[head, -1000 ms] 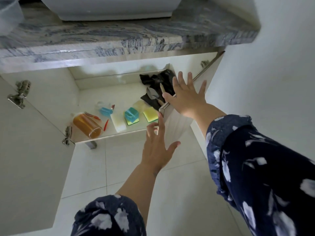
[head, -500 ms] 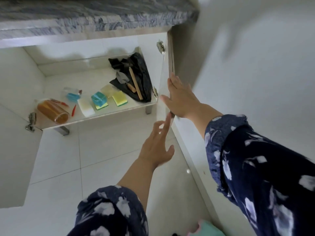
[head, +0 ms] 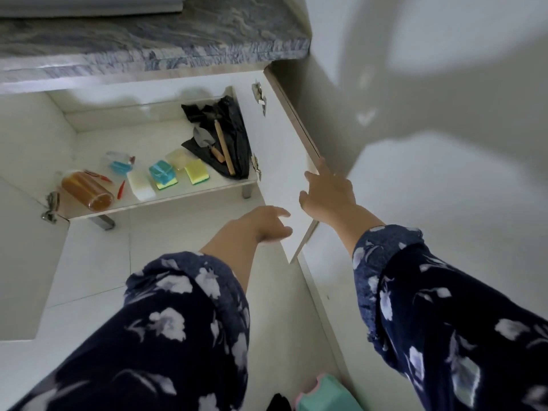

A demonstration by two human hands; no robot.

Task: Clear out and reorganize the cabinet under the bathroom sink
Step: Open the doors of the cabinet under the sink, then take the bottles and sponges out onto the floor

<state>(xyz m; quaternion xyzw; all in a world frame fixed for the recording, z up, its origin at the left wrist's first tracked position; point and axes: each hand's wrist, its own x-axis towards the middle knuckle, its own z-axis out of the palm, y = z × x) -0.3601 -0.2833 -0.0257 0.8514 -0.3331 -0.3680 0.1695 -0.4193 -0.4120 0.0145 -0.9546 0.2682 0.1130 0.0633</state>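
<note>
Two doors stand open in front of you, and the cabinet shelf (head: 207, 188) under the marble counter (head: 148, 46) is laid bare for the clear-out. Start at the far left: the left door (head: 17, 262) hangs wide, its hinge (head: 50, 206) showing at the corner. Just inside lies an amber jar (head: 86, 189) on its side, mouth toward you, with small red bits (head: 121, 189) beside it. Next along, a clear packet with blue inside (head: 120, 164), then a white block (head: 141, 185), a blue box sitting on a sponge (head: 162, 173), and a yellow sponge (head: 196, 171). Everything lies loose and flat, nothing stacked, so each piece looks easy to lift out singly. At the right end a black bag (head: 234, 137) is bunched against the side wall, with a small trowel (head: 204, 137) and a wooden handle (head: 224, 149) resting on top of it.

Now your hands. Your left hand (head: 267, 223) reaches forward low, fingers relaxed and spread, holding nothing, close by the right door (head: 284, 173). Your right hand (head: 326, 191) is on that door's outer edge, fingers extended against it rather than clamped round it, likely to keep the door swung back toward the wall (head: 415, 114) and out of your way. Nothing has come off the shelf yet, by the look of it. Down by your feet, something teal (head: 323, 393) peeks in, too cropped to name.
</note>
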